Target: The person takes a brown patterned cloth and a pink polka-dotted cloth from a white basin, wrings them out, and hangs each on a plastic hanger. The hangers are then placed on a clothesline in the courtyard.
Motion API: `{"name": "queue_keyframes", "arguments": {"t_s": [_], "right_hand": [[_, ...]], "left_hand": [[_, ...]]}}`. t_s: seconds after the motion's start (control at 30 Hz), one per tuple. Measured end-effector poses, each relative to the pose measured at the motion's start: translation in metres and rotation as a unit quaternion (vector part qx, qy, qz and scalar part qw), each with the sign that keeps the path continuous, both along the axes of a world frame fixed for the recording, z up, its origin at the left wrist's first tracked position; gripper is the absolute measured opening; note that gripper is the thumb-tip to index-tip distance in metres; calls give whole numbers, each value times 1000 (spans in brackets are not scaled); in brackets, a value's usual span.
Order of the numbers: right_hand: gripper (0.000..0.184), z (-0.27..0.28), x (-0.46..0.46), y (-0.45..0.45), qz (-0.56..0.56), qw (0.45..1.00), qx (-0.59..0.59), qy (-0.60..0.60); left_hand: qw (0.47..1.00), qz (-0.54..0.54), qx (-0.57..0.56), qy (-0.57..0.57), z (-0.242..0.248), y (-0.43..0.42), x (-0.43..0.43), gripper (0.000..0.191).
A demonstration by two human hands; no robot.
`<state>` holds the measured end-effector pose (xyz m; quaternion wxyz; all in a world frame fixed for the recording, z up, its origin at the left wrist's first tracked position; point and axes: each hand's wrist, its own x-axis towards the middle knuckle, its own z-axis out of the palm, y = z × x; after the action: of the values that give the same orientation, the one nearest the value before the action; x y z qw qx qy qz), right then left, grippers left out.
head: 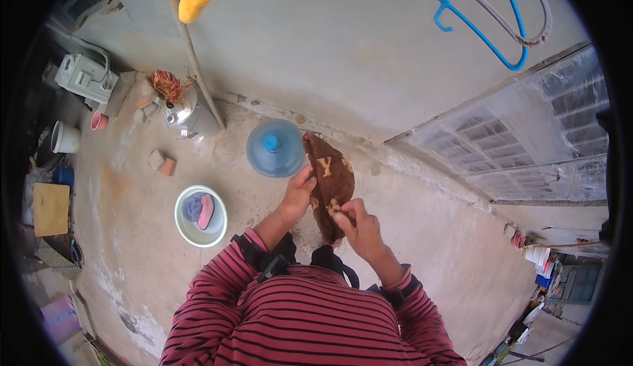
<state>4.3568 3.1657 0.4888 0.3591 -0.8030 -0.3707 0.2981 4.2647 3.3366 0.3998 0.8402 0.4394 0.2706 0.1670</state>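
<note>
Both hands hold a brown fuzzy cloth (332,175) with tan patterned patches, hanging folded in front of me. My left hand (298,195) grips its left edge, thumb on top. Lower down, the fingertips of my right hand (360,225) pinch a tan patch near the right side of the cloth. Just beyond my left hand stands a large blue water-cooler bottle (275,158) with a blue cap, upright on the concrete floor. To the left of my left arm is a pale basin (223,222) holding a grey-blue cloth (192,208) and a pink cloth (204,214).
A metal can (195,116) stands by the wall, near a leaning wooden pole (195,59). Brick pieces (167,167) lie on the floor. Overhead are a blue hanger (474,27), a pale hanger (536,35) and a yellow item (195,0). A plastic-covered window (499,133) is at right.
</note>
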Motion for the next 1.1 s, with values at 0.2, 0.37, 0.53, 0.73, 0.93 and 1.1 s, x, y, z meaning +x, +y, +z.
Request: {"name": "queue_keyframes", "arguments": {"t_s": [0.2,0.37,0.53,0.73,0.93,1.1], "right_hand": [[37,-16,0,15,27,944,62,-323],[21,-50,17,17,-75,991,105,-27],[9,-72,49,-6,-163,949,159,219],[9,-35,59,-16,-183,937,186,234],[3,-34,74,-21,-180,818,261,480],[11,-70,76,-18,-145,973,98,152]], "left_hand": [[966,-26,242,86,-1,-14,-2,40],[956,-43,256,135,3,-11,0,39],[939,-26,326,104,2,16,1,34],[815,-106,521,229,50,26,8,31],[705,-192,622,282,75,37,4,30],[725,-209,541,373,48,44,11,37]]}}
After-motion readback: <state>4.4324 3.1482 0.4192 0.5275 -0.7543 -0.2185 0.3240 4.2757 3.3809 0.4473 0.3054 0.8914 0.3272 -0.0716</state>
